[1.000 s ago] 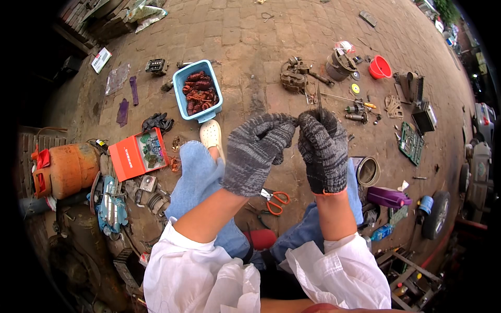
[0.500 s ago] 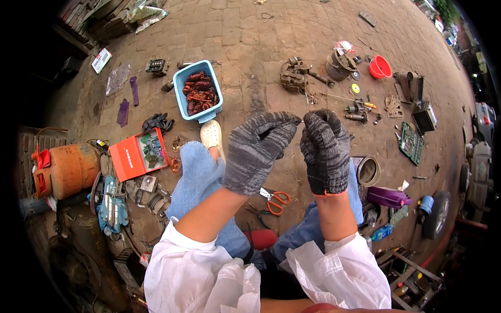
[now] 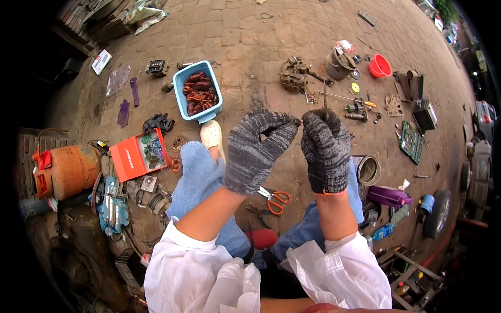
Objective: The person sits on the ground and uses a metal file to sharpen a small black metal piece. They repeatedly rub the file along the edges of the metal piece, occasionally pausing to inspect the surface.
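Both of my hands wear grey-black knitted gloves and are raised over the ground between my knees. My left hand (image 3: 260,154) is closed, thumb and fingertips pinched toward the right hand; anything in the pinch is too small to make out. My right hand (image 3: 326,154) is closed around a thin dark rod (image 3: 325,97) that sticks up past its fingers; the rest of it is hidden in the glove. A small gap separates the two hands. Below them lie orange-handled scissors (image 3: 276,200) and dark pliers (image 3: 258,214) on the bricks.
A blue bin (image 3: 201,86) of reddish-brown wound parts stands ahead left, near my shoe (image 3: 211,136). Further left are a red box (image 3: 128,159) and an orange gas cylinder (image 3: 73,169). Metal parts (image 3: 293,78), a red bucket (image 3: 380,67) and a purple jug (image 3: 387,196) sit right.
The thin rod above my right hand now looks thicker and more visible, as if turned slightly. Both hands stay nearly in place, the fingertips shifting only a little.
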Tool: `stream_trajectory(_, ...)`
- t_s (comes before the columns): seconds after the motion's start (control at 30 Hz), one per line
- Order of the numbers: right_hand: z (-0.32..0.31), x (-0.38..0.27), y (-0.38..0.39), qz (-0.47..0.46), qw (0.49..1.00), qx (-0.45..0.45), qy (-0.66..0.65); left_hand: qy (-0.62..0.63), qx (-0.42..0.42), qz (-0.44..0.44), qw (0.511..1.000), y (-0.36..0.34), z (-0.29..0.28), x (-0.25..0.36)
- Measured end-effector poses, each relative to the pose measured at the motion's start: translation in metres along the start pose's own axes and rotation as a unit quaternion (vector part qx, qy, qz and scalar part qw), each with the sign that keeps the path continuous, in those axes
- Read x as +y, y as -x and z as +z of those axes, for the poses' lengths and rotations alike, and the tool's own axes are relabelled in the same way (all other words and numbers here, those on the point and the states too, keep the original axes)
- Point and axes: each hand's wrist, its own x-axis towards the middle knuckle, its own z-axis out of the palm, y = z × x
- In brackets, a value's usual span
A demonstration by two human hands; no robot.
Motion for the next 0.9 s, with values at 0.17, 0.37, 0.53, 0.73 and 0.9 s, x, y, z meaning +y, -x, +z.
stream_trajectory(0.17, -0.003, -0.001, -0.005, -0.035, 0.995, -0.028, 0.084, 0.143, -0.044, -0.046, 0.988, -0.001, -0.004, -0.022)
stream_trajectory(0.37, -0.012, 0.001, -0.005, -0.107, 0.967, -0.125, 0.195, 0.329, -0.052, -0.106, 0.937, -0.003, -0.009, -0.027)
stream_trajectory(0.53, -0.006, 0.001, -0.001, -0.124, 0.94, -0.141, 0.286, 0.477, -0.007, -0.206, 0.854, -0.005, -0.009, -0.014)
stream_trajectory(0.73, -0.006, 0.004, -0.005, -0.117, 0.943, -0.148, 0.274, 0.407, -0.015, -0.178, 0.896, -0.005, -0.009, -0.014)
stream_trajectory(0.9, -0.006, 0.001, -0.006, -0.11, 0.943, -0.161, 0.269, 0.476, -0.007, -0.201, 0.856, -0.003, -0.01, -0.026)
